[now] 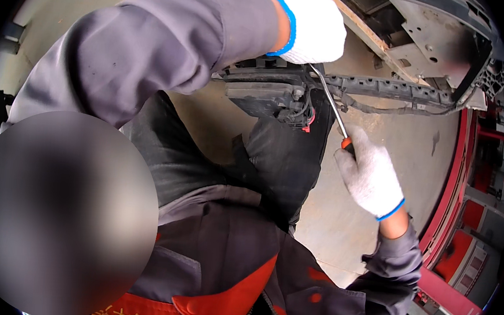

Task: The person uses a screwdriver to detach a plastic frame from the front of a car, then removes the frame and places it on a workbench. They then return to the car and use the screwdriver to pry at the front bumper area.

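My right hand (368,175), in a white blue-cuffed glove, grips a screwdriver (348,142) with an orange-and-black handle and long metal shaft. The shaft reaches up to the black plastic crossbar (391,91), beneath my left hand (313,26). That hand, gloved likewise, rests over the bar with its fingers curled down; what they hold is hidden. Just below it hangs a black plastic housing (256,98) with cables, a hose and a small red piece (306,128).
A vehicle frame (421,34) with metal panels is at the upper right. My dark-trousered legs (281,166) are below the housing, over a pale floor (363,249). Red equipment (460,251) lines the right side. A large blurred area covers the lower left.
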The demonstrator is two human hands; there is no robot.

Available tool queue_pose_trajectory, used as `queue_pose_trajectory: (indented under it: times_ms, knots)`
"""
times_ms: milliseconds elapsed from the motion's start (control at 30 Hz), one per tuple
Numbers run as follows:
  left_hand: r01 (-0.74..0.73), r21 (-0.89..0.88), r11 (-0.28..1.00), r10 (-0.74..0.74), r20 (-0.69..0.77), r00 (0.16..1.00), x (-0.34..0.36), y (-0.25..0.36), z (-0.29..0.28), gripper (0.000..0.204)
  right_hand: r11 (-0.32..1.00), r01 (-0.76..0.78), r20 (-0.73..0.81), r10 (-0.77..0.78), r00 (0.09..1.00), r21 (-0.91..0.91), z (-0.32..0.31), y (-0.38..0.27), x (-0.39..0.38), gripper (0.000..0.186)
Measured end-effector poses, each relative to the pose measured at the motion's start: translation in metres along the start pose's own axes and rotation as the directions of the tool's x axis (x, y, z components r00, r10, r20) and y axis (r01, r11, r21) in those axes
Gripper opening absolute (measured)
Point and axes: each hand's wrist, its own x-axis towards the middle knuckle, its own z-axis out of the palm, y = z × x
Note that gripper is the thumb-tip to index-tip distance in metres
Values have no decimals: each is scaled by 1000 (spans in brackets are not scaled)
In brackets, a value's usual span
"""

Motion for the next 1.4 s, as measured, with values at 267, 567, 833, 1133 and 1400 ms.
queue_pose_trajectory:
  times_ms: [267, 567, 833, 1133, 1400]
  knots:
    - [15, -36, 999, -9, 165, 986, -17, 2, -13, 20, 991, -40, 186, 16, 982, 125, -32, 8, 17, 37]
    - [6, 74, 997, -21, 191, 981, -18, 3, -20, 18, 963, -267, 363, 239, 901, 26, -37, -20, 38, 28]
    - [-73, 79, 994, 54, 224, 973, -7, 3, -21, 17, 994, 18, 202, 3, 979, -105, -21, 18, 31, 18]
    - [-58, 126, 990, 31, 205, 978, -4, 1, -16, 17, 750, 246, 182, -169, 969, -615, -37, 6, 61, 20]
    - [-68, 131, 989, 45, 170, 984, -12, -19, -12, 17, 922, 179, 206, -112, 972, -344, -41, 22, 50, 14]
